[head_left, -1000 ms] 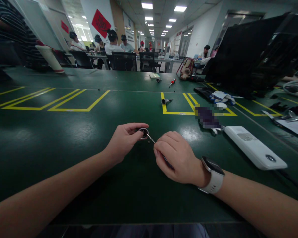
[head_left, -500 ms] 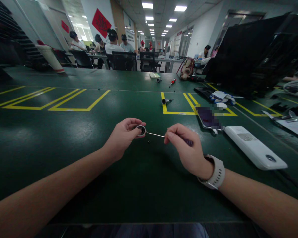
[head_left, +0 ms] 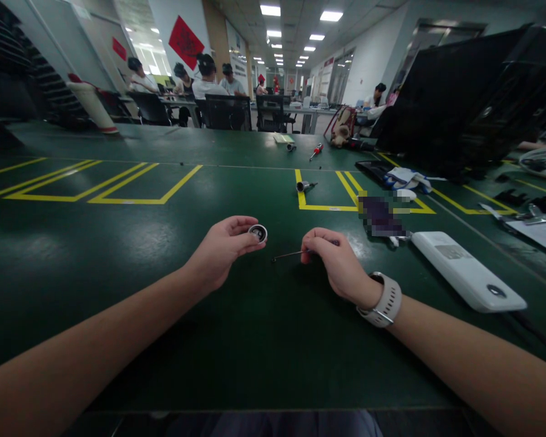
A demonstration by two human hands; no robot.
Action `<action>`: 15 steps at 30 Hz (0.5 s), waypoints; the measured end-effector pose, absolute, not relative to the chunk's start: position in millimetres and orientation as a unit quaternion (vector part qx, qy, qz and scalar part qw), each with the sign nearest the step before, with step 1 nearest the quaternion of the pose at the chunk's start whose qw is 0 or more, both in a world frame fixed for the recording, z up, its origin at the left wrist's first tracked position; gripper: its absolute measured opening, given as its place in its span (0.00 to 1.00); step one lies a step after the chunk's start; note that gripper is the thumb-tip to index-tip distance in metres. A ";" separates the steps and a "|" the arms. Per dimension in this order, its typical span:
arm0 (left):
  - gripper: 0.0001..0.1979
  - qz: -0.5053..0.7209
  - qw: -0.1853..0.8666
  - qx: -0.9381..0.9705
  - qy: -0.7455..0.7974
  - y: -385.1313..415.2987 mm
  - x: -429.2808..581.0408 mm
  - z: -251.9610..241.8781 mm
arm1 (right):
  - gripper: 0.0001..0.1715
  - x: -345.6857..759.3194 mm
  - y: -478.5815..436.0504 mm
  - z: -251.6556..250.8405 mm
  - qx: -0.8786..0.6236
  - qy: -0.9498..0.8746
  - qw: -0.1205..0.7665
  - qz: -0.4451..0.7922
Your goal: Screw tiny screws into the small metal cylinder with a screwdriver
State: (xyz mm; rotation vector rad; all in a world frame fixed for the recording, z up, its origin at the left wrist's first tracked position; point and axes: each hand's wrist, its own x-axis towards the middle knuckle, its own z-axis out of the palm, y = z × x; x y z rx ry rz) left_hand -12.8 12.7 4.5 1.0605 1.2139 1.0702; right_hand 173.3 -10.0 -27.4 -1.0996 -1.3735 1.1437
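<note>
Between the thumb and fingers of my left hand (head_left: 225,246) is a small round metal ring-shaped part (head_left: 258,233), its dark hollow side turned toward me. My right hand (head_left: 330,258) is closed around the handle of a thin screwdriver (head_left: 289,255), most of the handle hidden by the fingers. The shaft points left and slants down. Its tip meets a tiny dark piece (head_left: 273,260), possibly a screw or nut, low over or on the green table (head_left: 255,346); I cannot tell whether it is lifted.
Ahead lie a metal cylindrical part (head_left: 303,186) on yellow tape and a red screwdriver (head_left: 316,151). To the right are a phone (head_left: 382,215), a white power bank (head_left: 468,270), a glove (head_left: 407,179) and a large black monitor (head_left: 446,103). Several people sit farther back.
The screwdriver tip has left the ring's edge and dropped to the tiny dark piece. My left hand has turned the ring slightly, so more of its inside shows.
</note>
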 end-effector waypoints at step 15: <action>0.12 0.438 0.577 0.477 0.497 6.7 -10.6 0.5 | 0.09 174.1 -12.0 -24.6 -0.457 -0.616 0.474 0.432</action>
